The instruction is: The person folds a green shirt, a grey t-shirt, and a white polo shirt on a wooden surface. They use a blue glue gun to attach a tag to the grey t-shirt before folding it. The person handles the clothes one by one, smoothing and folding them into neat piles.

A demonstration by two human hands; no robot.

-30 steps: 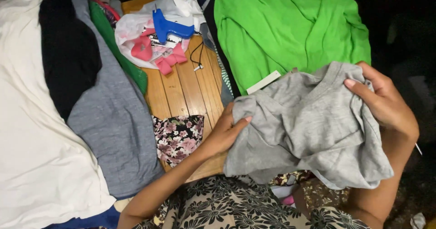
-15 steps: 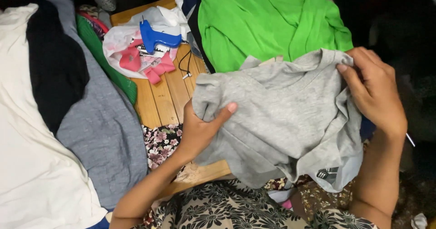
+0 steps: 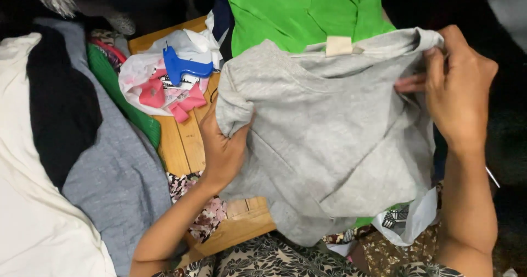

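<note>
The soft grey knit garment (image 3: 335,140) had been spread wider and lifted over the green shirt (image 3: 302,10); left hand (image 3: 222,148) and right hand (image 3: 458,90) both gripped its edges above the slatted wooden bench (image 3: 184,142).

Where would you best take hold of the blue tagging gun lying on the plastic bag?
Probably by the handle of the blue tagging gun, coming from above and the near side: it lies flat on the white plastic bag, handle pointing down toward the person, barrel pointing right. Both hands are on the grey garment.
</note>
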